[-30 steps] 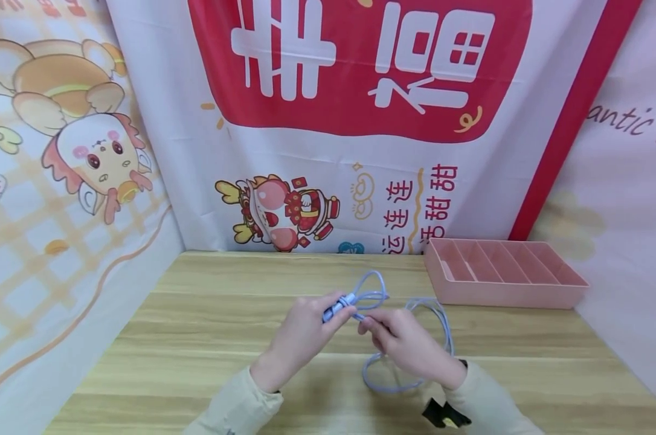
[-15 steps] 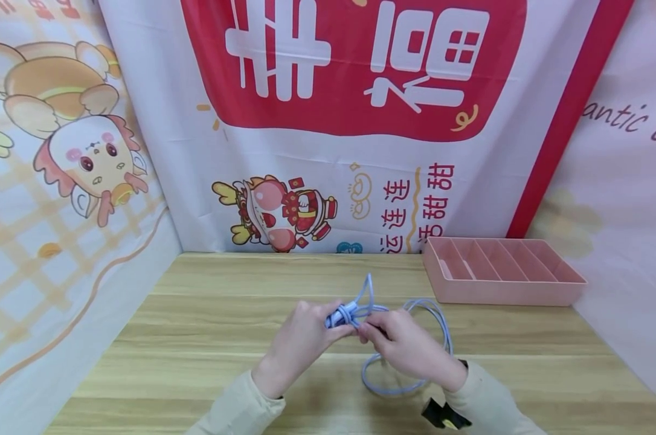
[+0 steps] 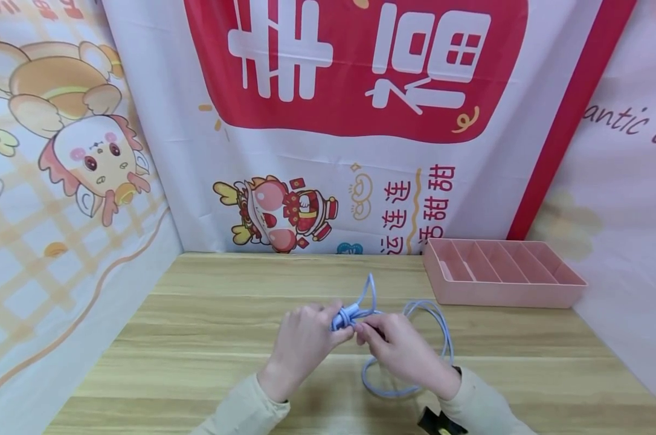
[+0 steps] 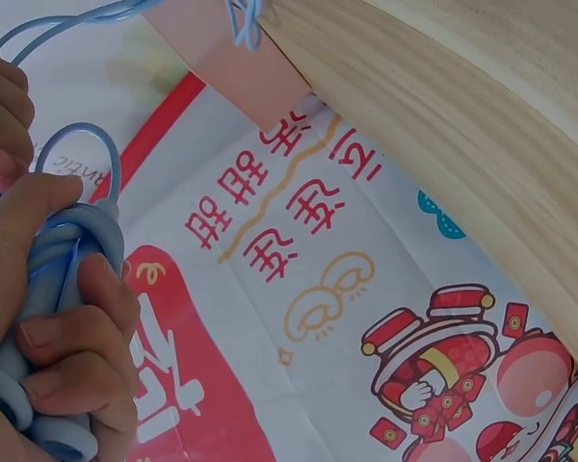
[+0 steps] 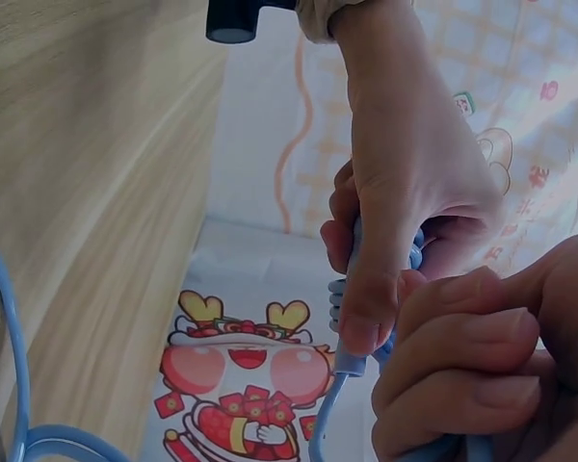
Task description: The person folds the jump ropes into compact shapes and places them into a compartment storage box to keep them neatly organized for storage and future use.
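Clamping the left grip (image 3: 302, 339) around the light-blue handles (image 3: 350, 312), curling thumb and fingers right round them, and holding the whole bundle up over the wooden surface (image 3: 197, 338). Seeing blue cord (image 5: 19, 364) wound several times round those handles, bunching up by the left thumb. Leaving a thin loop (image 4: 78, 128) of it sticking up out of the bundle, pretty obvious from the left wrist view.

Pinching a bit of the same cord with the right grip (image 3: 403, 351), just beside the left one, fingers curled in together on it. Not being able to tell, honestly, about contact between the two sets of fingertips.

Letting the rest of the cord lie in a big loose ring on the surface, running partly under the right forearm. Also noticing a pink box (image 3: 515, 294), divided into narrow compartments, sitting at the back right of the surface, near that lying cord and up by the banner (image 3: 317, 146). Wearing cream sleeves (image 3: 246, 408) on both arms btw, and spotting big white characters on red plus a sideways cartoon figure (image 3: 276, 211) on the banner.
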`<state>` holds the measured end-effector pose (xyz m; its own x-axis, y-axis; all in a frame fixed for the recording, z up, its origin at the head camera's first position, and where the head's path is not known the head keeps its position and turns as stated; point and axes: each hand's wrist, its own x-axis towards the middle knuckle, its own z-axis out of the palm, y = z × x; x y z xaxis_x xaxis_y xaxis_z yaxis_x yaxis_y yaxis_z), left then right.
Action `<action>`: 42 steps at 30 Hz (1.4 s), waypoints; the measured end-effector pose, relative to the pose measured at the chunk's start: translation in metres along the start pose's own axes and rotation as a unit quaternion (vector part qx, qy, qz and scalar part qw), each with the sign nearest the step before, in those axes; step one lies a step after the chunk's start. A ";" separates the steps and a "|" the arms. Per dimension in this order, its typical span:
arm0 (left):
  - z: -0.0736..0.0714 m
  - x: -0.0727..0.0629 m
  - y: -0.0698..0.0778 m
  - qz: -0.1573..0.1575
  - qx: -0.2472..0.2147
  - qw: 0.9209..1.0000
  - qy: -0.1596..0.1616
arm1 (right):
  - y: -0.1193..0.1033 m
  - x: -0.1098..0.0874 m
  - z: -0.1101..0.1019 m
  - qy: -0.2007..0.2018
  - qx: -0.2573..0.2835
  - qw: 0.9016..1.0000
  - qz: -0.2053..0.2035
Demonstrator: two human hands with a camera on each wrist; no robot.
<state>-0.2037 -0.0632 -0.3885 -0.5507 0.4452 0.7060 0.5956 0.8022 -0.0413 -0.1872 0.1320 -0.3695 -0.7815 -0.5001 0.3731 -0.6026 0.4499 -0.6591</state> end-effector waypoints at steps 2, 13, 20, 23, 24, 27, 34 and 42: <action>0.000 0.000 0.001 0.004 0.012 1.000 0.003 | -0.001 0.000 0.000 0.000 -0.001 1.000 -0.001; 0.000 -0.001 -0.006 0.047 0.060 0.997 -0.004 | -0.004 -0.001 -0.009 -0.003 -0.064 0.998 -0.009; -0.004 0.001 -0.007 0.046 0.059 0.997 -0.031 | -0.006 -0.003 -0.010 0.032 -0.163 0.985 -0.037; -0.005 0.001 -0.007 0.036 0.052 0.997 -0.038 | -0.006 -0.004 -0.010 0.049 -0.194 0.976 -0.084; -0.006 0.002 -0.006 0.033 0.050 0.997 -0.039 | -0.006 -0.004 -0.011 0.056 -0.202 0.972 -0.101; -0.006 0.001 -0.005 0.035 0.046 0.997 -0.043 | -0.007 -0.006 -0.011 0.075 -0.226 0.959 -0.151; -0.008 0.004 -0.006 0.093 0.050 0.994 -0.029 | -0.007 -0.006 -0.016 0.102 -0.246 0.937 -0.227; -0.012 0.007 -0.009 0.165 0.044 0.985 -0.030 | -0.002 -0.006 -0.027 0.108 -0.184 0.947 -0.239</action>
<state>-0.2061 -0.0721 -0.3745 -0.3699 0.7079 0.6017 0.6969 0.6397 -0.3242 -0.1858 0.1541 -0.3526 -0.3964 -0.5662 0.7227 -0.8803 0.4580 -0.1240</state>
